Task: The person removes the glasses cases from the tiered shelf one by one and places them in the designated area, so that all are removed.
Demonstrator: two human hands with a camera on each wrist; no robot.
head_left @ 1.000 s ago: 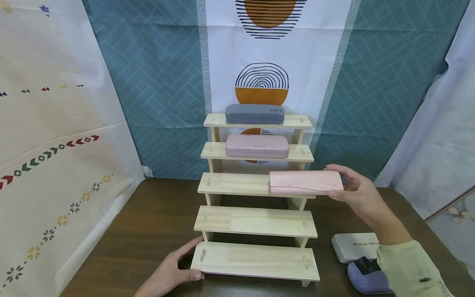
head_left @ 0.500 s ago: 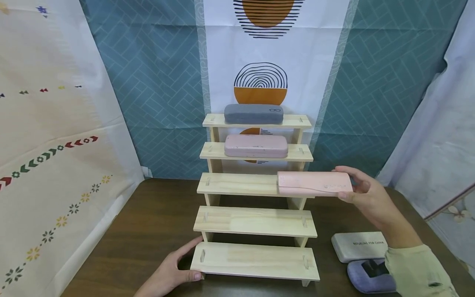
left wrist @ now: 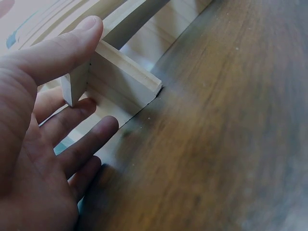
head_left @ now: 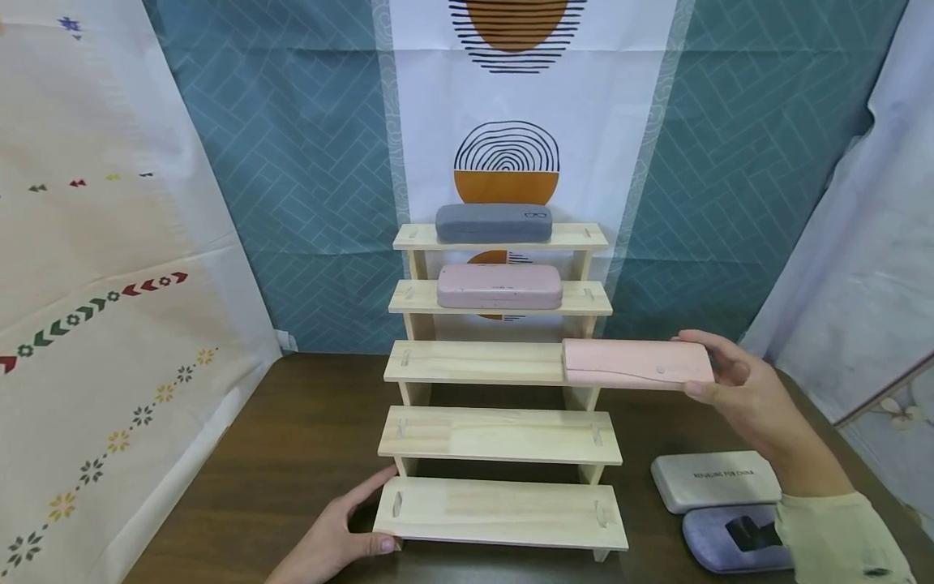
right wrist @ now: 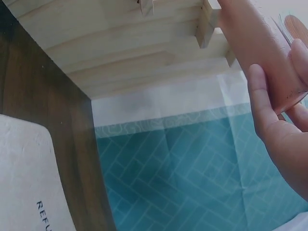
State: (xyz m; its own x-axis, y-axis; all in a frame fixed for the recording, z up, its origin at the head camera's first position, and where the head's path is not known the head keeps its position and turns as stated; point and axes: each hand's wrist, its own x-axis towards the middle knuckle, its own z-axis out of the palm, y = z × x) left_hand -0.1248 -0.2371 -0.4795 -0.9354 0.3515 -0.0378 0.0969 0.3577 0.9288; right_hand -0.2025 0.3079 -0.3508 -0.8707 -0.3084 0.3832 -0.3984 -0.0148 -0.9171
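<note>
A pale wooden stepped display rack [head_left: 499, 508] stands on the brown table. At its lower left corner my left hand [head_left: 332, 531] grips the bottom step's end, thumb at the front and forefinger behind; in the left wrist view the other fingers of that hand [left wrist: 53, 115] lie apart below. My right hand [head_left: 747, 397] holds a pink glasses case [head_left: 635, 362] by its right end, thumb in front and fingers behind. The case lies level, its left part in front of the middle step and its right part past the rack's side. In the right wrist view the pink case [right wrist: 264, 48] slants upward.
A grey-blue glasses case [head_left: 494, 223] sits on the top step and a mauve one [head_left: 499, 286] on the second. At right on the table lie a white case [head_left: 715, 480] with lettering and a purple-blue case [head_left: 733, 539] with a black patch. Patterned cloths [head_left: 284, 162] surround the table.
My right hand has moved the pink case to the right along the middle step, partly beyond its end. My left hand keeps its grip on the rack. The view has shifted slightly.
</note>
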